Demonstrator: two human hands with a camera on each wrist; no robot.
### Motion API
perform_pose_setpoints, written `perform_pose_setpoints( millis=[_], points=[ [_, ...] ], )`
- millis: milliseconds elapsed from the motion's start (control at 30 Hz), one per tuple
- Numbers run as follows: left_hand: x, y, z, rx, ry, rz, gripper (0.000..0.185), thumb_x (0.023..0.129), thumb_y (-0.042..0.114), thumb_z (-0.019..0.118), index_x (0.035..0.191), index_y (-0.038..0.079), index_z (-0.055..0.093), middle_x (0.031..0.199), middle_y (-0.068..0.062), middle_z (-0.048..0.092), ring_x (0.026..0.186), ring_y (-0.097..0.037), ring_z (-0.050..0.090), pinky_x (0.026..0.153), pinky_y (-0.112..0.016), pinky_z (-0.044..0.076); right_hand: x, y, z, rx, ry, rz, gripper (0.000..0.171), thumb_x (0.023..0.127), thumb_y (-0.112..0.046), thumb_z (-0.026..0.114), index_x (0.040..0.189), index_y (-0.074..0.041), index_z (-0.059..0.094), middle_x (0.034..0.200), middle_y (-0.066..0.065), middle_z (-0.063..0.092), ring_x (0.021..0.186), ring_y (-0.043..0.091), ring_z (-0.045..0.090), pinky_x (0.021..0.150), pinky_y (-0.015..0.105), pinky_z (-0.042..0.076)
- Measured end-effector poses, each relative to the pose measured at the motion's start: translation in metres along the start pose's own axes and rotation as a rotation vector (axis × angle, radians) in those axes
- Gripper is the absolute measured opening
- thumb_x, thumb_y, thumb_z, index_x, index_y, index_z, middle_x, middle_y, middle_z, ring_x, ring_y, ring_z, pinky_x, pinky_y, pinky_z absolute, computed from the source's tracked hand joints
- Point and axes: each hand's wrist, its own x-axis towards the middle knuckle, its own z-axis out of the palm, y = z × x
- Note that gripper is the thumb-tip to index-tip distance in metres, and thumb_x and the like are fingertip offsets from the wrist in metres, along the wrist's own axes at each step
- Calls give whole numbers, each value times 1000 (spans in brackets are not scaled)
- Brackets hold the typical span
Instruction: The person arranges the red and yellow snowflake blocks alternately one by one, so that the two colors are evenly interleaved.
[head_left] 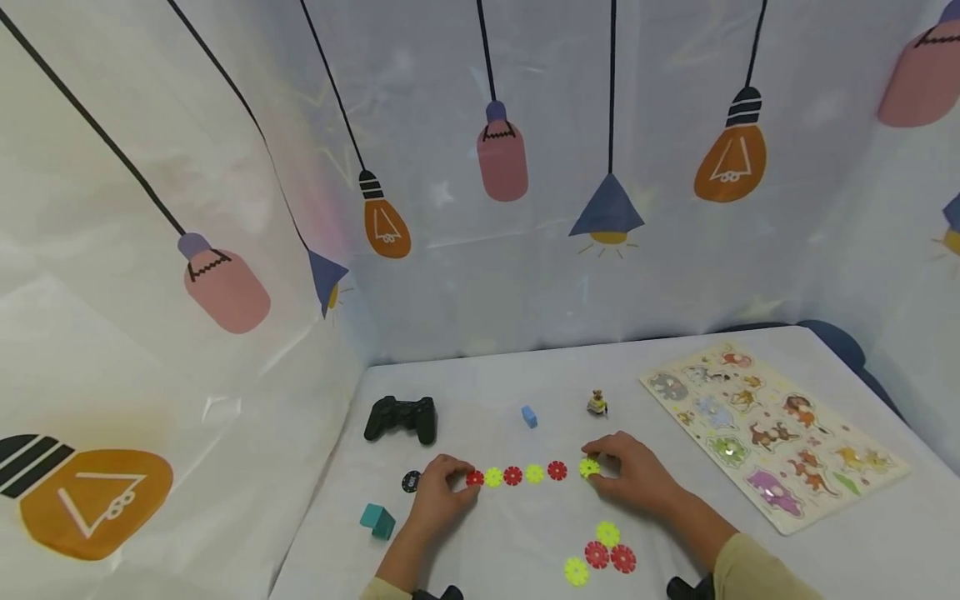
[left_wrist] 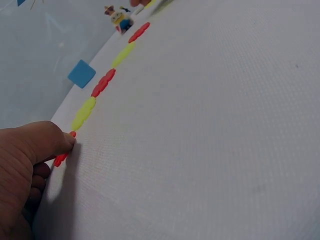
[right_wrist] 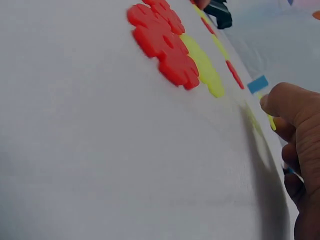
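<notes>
A row of red and yellow flower-shaped discs [head_left: 523,475] lies flat across the white table [head_left: 495,392]. My left hand [head_left: 442,492] pinches the red disc [head_left: 474,478] at the row's left end; in the left wrist view its thumb tip presses that red disc [left_wrist: 61,158]. My right hand [head_left: 630,477] pinches the yellow disc [head_left: 588,468] at the right end, and the yellow disc [right_wrist: 271,123] shows edge-on under the fingertip. Closer to me lies a loose cluster of red and yellow discs [head_left: 600,554], also large in the right wrist view as red discs [right_wrist: 165,45].
A black game controller [head_left: 402,417], a small blue block [head_left: 529,416] and a tiny toy figure [head_left: 597,403] sit behind the row. A teal block [head_left: 377,521] and a dark disc [head_left: 411,481] lie left. An animal puzzle board [head_left: 772,433] fills the right side. Printed curtains wall the table.
</notes>
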Motion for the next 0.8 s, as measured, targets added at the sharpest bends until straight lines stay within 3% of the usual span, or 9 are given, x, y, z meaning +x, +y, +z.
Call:
perform_pose_setpoints(
  millis=[167,533,800],
  points=[
    [0,3,1,-4,-7,1,24,82,22,80,104,22,71,101,10,57,97,-12,55,88,-35,51,7,-1,4,-23,-26,31,39,79,-29,82,116,-24,70,104,-19,61,90,4,51,80,29,49],
    [1,-2,0,3,5,13,24,81,24,80,104,22,71,100,11,56,97,-12,55,88,-35,51,7,0,7,-25,-33,-8,37,79,-31,82,114,-26,70,107,-23,62,93,2,54,82,30,50],
    [0,-2,1,17,13,10,24,81,24,81,102,22,71,99,11,57,96,-11,55,88,-35,51,-25,-1,-20,70,-102,-189,23,85,-21,78,107,-26,71,101,-18,63,91,4,57,79,30,50]
  ],
)
